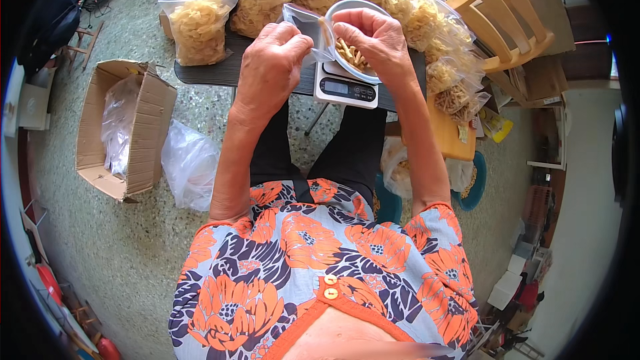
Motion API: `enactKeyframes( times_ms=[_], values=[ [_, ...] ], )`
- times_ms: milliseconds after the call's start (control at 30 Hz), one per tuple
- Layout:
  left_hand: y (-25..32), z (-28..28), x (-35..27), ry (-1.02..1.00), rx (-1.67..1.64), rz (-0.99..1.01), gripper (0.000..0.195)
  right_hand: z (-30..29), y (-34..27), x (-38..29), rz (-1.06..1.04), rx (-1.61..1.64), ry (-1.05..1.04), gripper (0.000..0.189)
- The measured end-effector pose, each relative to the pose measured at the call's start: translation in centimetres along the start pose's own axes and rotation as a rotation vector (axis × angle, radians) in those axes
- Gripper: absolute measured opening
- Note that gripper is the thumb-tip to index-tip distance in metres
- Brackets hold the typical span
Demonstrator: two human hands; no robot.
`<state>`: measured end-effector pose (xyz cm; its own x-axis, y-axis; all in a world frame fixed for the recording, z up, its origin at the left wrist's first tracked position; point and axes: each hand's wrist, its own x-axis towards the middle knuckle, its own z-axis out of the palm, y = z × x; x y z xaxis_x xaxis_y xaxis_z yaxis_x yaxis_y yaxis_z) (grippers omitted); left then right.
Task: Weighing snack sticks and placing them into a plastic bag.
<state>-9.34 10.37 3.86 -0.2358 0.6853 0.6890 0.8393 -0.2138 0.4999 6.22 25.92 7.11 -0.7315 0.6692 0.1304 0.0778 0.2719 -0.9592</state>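
My left hand (275, 62) pinches the near left edge of a small clear zip bag (304, 22), which is tilted and held above the table. Inside the bag's right side shows a tan stick-like piece (325, 32). My right hand (377, 37) is over a pale round bowl (369, 78), its curled fingertips at the bag's right edge. Whether those fingers grip the bag or a piece is hidden. Short tan dried sticks (350, 54) lie in the bowl, which rests on a white digital kitchen scale (346, 95) at the table's front edge.
Filled zip bags of pale dried slices (200, 27) crowd the dark table (205, 74). A wooden chair (515, 30) stands right, near a bag of brown sticks (452, 102). On the floor are an open cardboard box (150, 135), a plastic bag (190, 165) and a teal basin (472, 200).
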Motion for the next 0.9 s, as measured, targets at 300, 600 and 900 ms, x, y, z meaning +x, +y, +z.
enactKeyframes(
  times_ms=[300, 600, 900],
  values=[
    [-1.1, -0.6, 0.0, 0.048, 0.031, -0.003, 0.015, -2.7, 1.6, -0.4, -0.166, -0.695, 0.115, 0.011],
    [-1.3, -0.8, -0.1, 0.044, 0.028, -0.01, 0.014, -1.2, 3.4, 1.2, -0.293, -1.005, -0.017, 0.012],
    [-1.4, -0.6, -0.1, 0.036, 0.025, -0.02, 0.014, -1.8, 2.8, 1.8, -0.271, -0.822, 0.01, 0.012]
  ],
)
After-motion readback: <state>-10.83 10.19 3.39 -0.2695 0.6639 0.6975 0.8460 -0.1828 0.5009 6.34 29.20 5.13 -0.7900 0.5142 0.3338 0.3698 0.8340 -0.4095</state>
